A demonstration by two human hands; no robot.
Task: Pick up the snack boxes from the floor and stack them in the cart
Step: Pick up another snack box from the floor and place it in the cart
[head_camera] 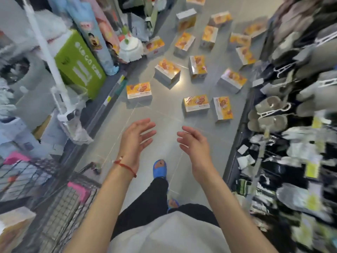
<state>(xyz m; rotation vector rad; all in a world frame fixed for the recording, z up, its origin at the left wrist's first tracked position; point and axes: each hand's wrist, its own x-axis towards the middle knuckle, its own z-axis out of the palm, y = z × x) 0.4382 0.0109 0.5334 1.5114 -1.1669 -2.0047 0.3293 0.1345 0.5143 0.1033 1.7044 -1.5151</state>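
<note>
The person stands in a narrow shop aisle with both arms held out in front. The left hand [135,137] is open, with its fingers spread and a little bent, and its grip has nothing in it. The right hand [193,141] is open too, its palm turned in toward the other hand, and its grip is holding nothing. The two hands are apart, above the grey floor [164,114]. A red string [125,166] is tied round the left wrist.

The snack boxes [167,72] lie all over the floor ahead of the hands. They are yellow and orange on top with silver sides. The nearest box [139,91] is ahead and a bit to the left, close to the foot of the left shelf. Two more lie side by side ahead on the right. The rest are scattered farther up the aisle, some flat and some tipped over.

The cart [60,203] is dark wire with pink corners. It stands low on the left, beside the left arm. Something pale and orange sits in it, too blurred to tell.

On the left stand a green carton [80,64], a white pole [47,52] and a white mop head [130,46] just beside one box. On the right hang grey slippers [269,114] and many socks [300,161]. A foot in a blue sandal [160,168] is on the floor below the hands.
</note>
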